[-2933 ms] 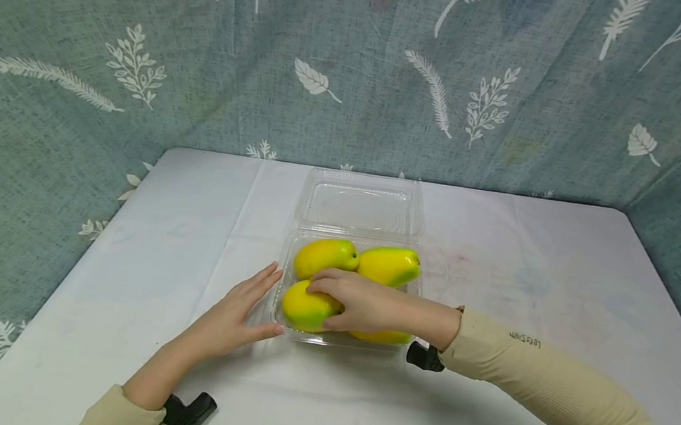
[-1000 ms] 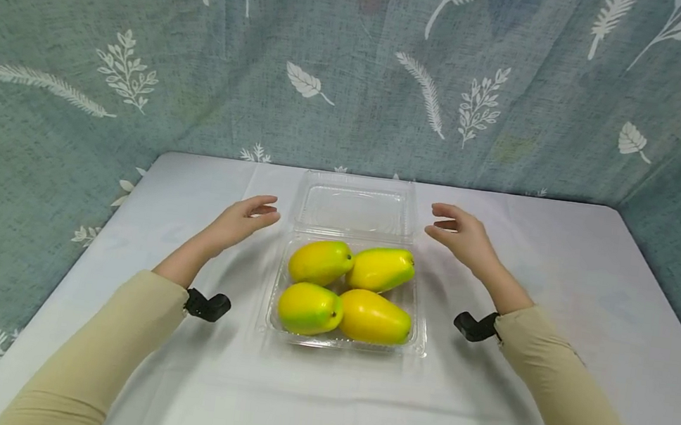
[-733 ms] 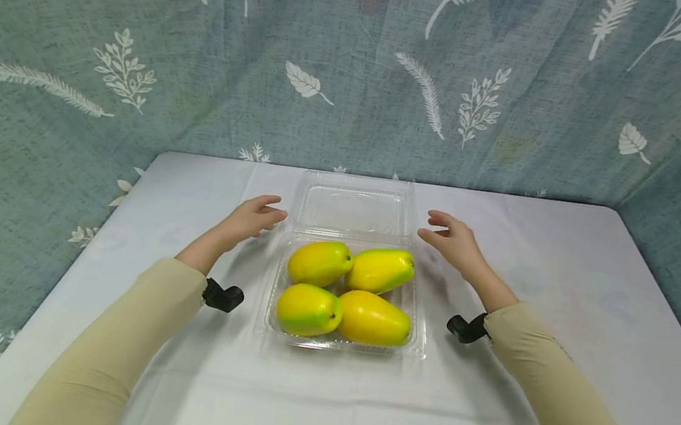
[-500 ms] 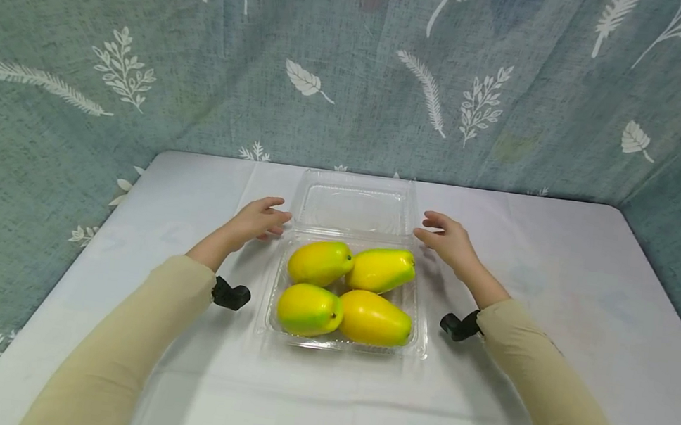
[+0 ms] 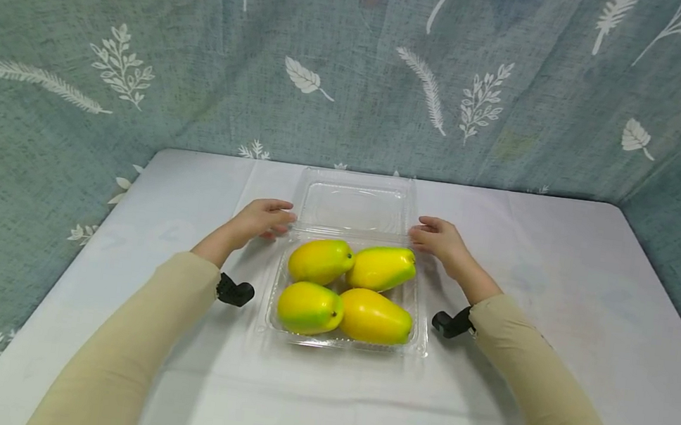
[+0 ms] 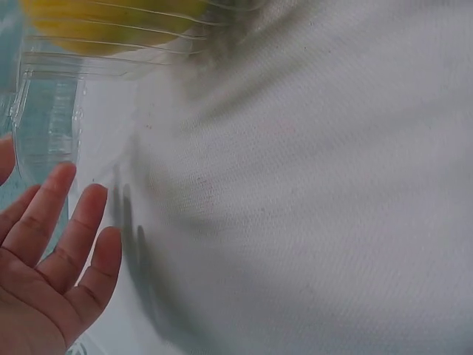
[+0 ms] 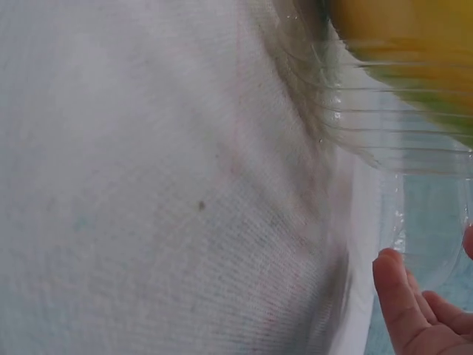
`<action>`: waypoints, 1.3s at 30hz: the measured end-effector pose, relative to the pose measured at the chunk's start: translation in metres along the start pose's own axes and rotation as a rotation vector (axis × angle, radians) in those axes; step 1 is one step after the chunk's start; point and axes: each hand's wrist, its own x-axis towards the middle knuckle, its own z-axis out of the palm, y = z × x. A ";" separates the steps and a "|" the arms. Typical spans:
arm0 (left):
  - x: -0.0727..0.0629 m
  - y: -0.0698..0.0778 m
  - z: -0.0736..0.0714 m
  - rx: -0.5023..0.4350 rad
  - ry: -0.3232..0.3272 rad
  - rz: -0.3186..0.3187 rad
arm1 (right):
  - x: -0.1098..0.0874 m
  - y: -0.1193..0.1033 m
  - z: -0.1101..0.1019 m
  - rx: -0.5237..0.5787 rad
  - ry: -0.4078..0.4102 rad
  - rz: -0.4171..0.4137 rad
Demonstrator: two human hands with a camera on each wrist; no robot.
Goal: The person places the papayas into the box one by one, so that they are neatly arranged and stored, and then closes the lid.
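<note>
A clear plastic clamshell box [image 5: 419,332] lies on the table with its lid [image 5: 357,207] folded back flat behind it. Several yellow-green fruits shaped like mangoes [image 5: 375,316] fill its base in two rows. At the lid's left edge, near the hinge, is my left hand [image 5: 259,220]; its fingers are spread and fairly straight in the left wrist view. My right hand [image 5: 442,243] is at the opposite edge, fingertips right at the rim, fingers extended in the right wrist view. Both palms face inward, and neither hand grips anything.
The table [image 5: 316,408] is covered with a white cloth. Behind it and along its sides hangs a blue-green curtain [image 5: 354,101] with white leaf prints. Black wrist cameras [image 5: 235,292] stick out inward below both hands.
The right hand has left the front-left fruit, which now lies in the box. Both hands have moved to either side of the lid and drawn closer to its edges.
</note>
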 end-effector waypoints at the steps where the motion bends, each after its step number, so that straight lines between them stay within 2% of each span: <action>1: 0.000 0.000 0.000 -0.003 0.004 0.000 | 0.001 0.000 0.000 0.000 0.001 0.012; 6: 0.001 0.001 -0.002 -0.025 0.012 0.003 | 0.001 -0.001 0.000 -0.006 0.003 0.034; 12: 0.000 0.008 -0.003 -0.017 0.026 0.018 | -0.001 -0.005 -0.002 0.053 0.019 -0.010; 18: -0.002 0.014 -0.004 -0.001 0.073 0.023 | -0.001 -0.011 -0.002 0.029 0.076 -0.025; 23: -0.003 0.017 -0.004 -0.035 0.117 0.036 | -0.003 -0.015 -0.004 0.030 0.124 -0.063; 27: -0.004 0.019 -0.004 -0.035 0.147 0.049 | -0.005 -0.018 -0.007 0.042 0.135 -0.099; 39: -0.005 0.029 -0.011 0.017 0.221 0.113 | -0.007 -0.033 -0.012 0.052 0.154 -0.115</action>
